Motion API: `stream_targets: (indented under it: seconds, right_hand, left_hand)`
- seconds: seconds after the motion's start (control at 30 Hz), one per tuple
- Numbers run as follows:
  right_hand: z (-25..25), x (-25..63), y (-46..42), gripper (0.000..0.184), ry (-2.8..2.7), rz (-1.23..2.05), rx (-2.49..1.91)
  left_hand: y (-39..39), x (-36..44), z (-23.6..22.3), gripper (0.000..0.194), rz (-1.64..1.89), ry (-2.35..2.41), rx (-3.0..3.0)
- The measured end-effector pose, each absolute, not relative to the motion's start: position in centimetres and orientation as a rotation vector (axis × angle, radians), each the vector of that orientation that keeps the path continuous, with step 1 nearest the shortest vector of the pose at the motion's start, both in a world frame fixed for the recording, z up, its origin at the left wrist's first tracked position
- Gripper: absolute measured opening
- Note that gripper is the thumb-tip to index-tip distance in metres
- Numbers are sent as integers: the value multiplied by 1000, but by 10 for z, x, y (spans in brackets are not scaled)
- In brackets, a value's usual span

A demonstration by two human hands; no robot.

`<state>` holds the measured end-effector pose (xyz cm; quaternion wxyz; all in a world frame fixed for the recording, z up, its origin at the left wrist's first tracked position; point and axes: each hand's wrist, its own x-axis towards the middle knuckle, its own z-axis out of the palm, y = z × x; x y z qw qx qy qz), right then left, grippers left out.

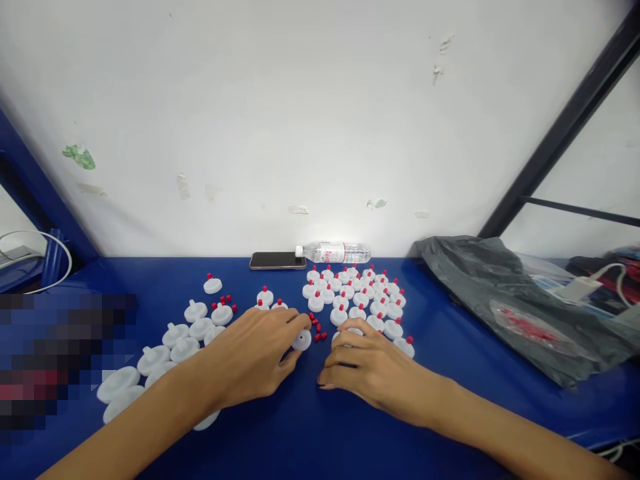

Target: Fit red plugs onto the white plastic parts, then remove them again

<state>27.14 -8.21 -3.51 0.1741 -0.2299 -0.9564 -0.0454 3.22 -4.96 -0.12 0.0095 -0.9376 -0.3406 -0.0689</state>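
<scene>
The left hand (253, 350) has a white disc (302, 341) pinched near its edge, thumb below and fingers above, with only a small gap between them. The disc is tilted, and its face with a small central hole is turned to the viewer. The right hand (373, 365) is half curled, palm down, over another disc (356, 331) beside the finished-looking group; whether its fingers grip that piece cannot be told.

Loose red caps (320, 336) lie on the blue table (310, 433) between the hands. Stemmed discs without caps (153, 360) spread to the left; capped discs (391, 329) stand in close rows to the right. A phone (278, 261) and a bottle (334, 252) lie by the wall, and a grey bag (500, 300) lies at far right.

Handling, as judged: the discs appear to be light, stiff plastic (the material is not confirmed), smooth enough to slip under a loose pinch. The rim offers the surest hold; the narrow stem could suffer from sideways force. The caps, being tiny, call for fingertips.
</scene>
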Motion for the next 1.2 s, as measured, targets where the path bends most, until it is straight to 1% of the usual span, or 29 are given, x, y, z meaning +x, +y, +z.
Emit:
stream_targets:
  seconds: [0.17,0.37,0.6,0.87,1.0,1.13,1.2]
  right_hand:
    - [-30,273,-81,18,-2535,-19,-720]
    - [-26,276,-82,7,-2248,5,-887]
    - [-25,275,-82,6,-2244,6,-866]
    - [-26,277,-81,1,-2170,73,-893]
    - [-20,275,-81,8,-2065,283,-957]
    - [-14,274,-83,18,-1930,655,-1052]
    - [-12,274,-85,26,-1872,810,-1057]
  left_hand:
    - [-53,35,-4,19,-257,-965,-2882]
    - [-54,36,-5,21,-313,-905,-2829]
    - [-58,38,-7,20,-312,-847,-2783]
    - [-58,37,-5,22,-405,-783,-2726]
    - [-57,37,-7,23,-465,-706,-2671]
    - [-55,35,-9,26,-614,-560,-2552]
    - [-54,34,-8,25,-705,-485,-2508]
